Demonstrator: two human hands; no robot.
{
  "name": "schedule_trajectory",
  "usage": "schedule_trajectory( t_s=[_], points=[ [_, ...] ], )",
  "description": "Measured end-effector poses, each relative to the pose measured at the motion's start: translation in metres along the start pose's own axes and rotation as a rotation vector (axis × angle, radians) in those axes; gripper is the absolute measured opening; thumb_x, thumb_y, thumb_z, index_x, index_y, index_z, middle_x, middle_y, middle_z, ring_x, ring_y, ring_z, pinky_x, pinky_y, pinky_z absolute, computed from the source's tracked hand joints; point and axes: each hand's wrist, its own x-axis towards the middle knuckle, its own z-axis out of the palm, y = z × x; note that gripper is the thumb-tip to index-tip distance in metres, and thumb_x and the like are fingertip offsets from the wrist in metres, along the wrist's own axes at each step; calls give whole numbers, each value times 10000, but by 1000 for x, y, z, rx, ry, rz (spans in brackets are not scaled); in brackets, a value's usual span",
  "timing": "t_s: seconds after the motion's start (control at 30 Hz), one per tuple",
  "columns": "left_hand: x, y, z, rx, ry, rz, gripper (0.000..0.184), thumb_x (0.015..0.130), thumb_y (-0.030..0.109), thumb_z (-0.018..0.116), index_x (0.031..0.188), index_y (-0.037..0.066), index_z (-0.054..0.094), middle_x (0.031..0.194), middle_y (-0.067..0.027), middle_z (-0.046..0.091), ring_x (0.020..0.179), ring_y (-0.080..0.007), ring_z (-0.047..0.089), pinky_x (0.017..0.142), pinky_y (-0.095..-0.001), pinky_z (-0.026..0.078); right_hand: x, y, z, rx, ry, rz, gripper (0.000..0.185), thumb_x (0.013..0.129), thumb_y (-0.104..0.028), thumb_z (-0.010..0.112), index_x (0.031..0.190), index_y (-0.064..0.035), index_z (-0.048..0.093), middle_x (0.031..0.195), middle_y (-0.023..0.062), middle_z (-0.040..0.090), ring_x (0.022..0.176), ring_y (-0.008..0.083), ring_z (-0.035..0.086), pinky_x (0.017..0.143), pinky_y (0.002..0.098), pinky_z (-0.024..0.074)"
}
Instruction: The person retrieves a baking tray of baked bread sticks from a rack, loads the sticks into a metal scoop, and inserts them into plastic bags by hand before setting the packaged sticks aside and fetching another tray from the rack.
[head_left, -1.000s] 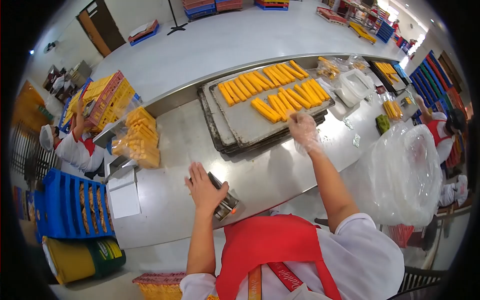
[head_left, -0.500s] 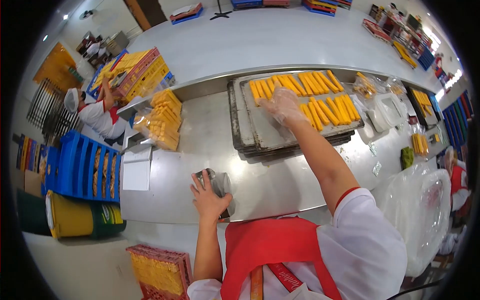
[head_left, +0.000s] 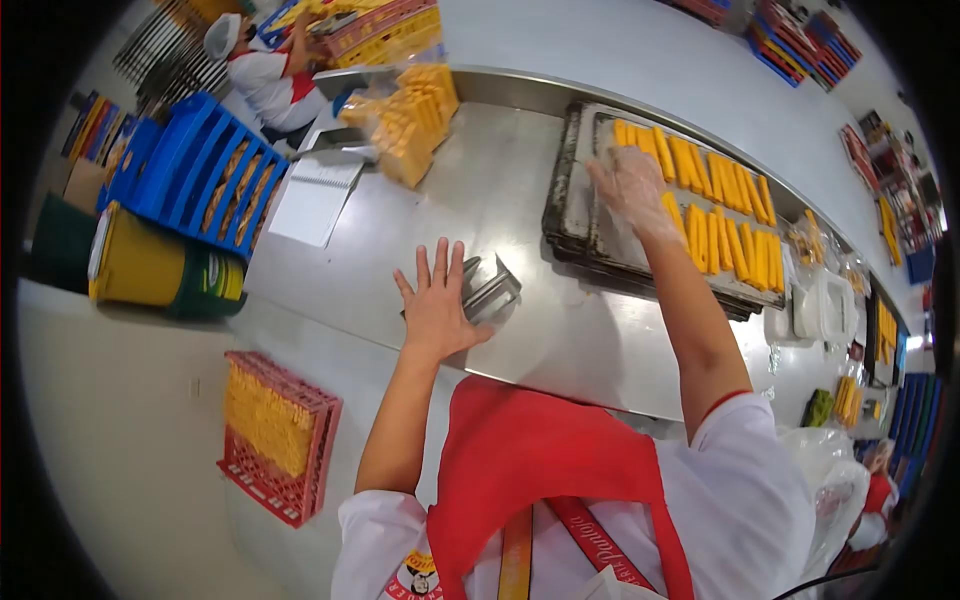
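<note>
Two rows of yellow sticks (head_left: 738, 185) lie on the top tray (head_left: 610, 262) of a dark-edged stack. My right hand (head_left: 632, 190), in a clear plastic glove, is over the left end of the rows; its fingertips are partly hidden, so whether a stick is held does not show. My left hand (head_left: 440, 305) is bare, fingers spread, resting on or just over a metal tool (head_left: 490, 287) near the table's front edge. Bagged yellow sticks (head_left: 415, 125) stand at the table's back left, beside a spiral notebook (head_left: 317, 197).
A white tub (head_left: 824, 305) and more bagged sticks (head_left: 848, 400) are on the right. A co-worker (head_left: 268, 75) is beyond the table's left end, near a blue crate (head_left: 205, 180). A red crate (head_left: 300, 430) sits on the floor at lower left.
The view has swung, shifting the table and tray rightward in frame. My right hand has moved from the rows' front edge to their left end. My left hand's fingers remain spread by the metal tool.
</note>
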Motion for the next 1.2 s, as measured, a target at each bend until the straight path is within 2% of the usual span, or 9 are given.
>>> schedule_trajectory(
  t_s=[0.1, 0.43, 0.5, 0.63, 0.73, 0.8, 0.93, 1.13, 1.2],
  points=[
    [-18, -9, 11, -15, 103, -142, 1493, 497, 641, 876, 1608, 20, 97, 1667, -213, 166, 1524, -476, 125, 1131, -763, 110, -48, -53, 1, 510, -242, -25, 508, 924, -474, 608, 1000, 14, 726, 977, 249, 694, 1008, 410, 645, 947, 474, 503],
    [-3, -13, 34, -222, 180, 69, 1470, 520, 544, 900, 1586, -51, 81, 1639, -253, 217, 1522, -455, 166, 1212, -621, 123, -110, -143, 58, 359, -739, -636, 266, 862, -253, 614, 877, -4, 704, 897, 269, 691, 841, 430, 672, 793, 484, 547],
    [0, -10, 35, -233, 177, 100, 1464, 517, 528, 902, 1583, -55, 84, 1630, -270, 227, 1517, -462, 177, 1209, -625, 123, -107, -126, 46, 430, -583, -616, 264, 901, -274, 615, 834, -28, 684, 762, 187, 673, 742, 329, 675, 678, 442, 529],
    [0, -13, 35, -201, 172, 107, 1453, 524, 528, 900, 1585, -48, 90, 1630, -270, 227, 1516, -468, 171, 1211, -623, 115, -55, -58, 9, 1264, -93, 426, 461, 922, -429, 651, 809, 18, 671, 706, 95, 635, 697, 233, 595, 709, 419, 506],
    [1, -9, 35, -193, 168, 116, 1454, 528, 543, 894, 1588, -41, 89, 1633, -268, 222, 1517, -469, 168, 1211, -622, 117, -45, 3, 35, 1413, 102, 425, 413, 908, -369, 680, 782, 24, 659, 731, 17, 635, 662, 173, 565, 620, 377, 468],
    [7, -10, 34, -177, 194, 124, 1456, 528, 550, 892, 1589, -40, 88, 1633, -268, 221, 1516, -472, 167, 1210, -623, 119, -42, 6, 63, 1054, 197, 598, 368, 911, -339, 677, 806, 14, 691, 715, -5, 602, 620, 133, 515, 569, 355, 420],
    [1, -14, 40, -188, 204, 125, 1459, 525, 596, 876, 1590, -34, 103, 1636, -263, 216, 1517, -479, 151, 1204, -631, 104, -35, 11, 57, 1299, 207, 510, 322, 904, -338, 679, 915, -24, 751, 728, 40, 653, 656, 162, 588, 616, 360, 470],
    [3, -14, 34, -173, 164, 129, 1464, 534, 622, 865, 1600, -14, 88, 1646, -262, 188, 1521, -487, 125, 1196, -650, 112, -27, 9, 77, 899, 33, 572, 350, 907, -316, 650, 904, 22, 742, 882, 205, 741, 849, 335, 729, 741, 386, 565],
    [-4, -11, 30, -148, 148, 130, 1479, 535, 661, 849, 1604, -7, 75, 1654, -260, 167, 1523, -497, 99, 1186, -670, 103, -13, 9, 26, -161, -67, -73, 402, 906, -366, 639, 903, 24, 735, 920, 246, 729, 900, 380, 721, 799, 435, 569]
  ],
)
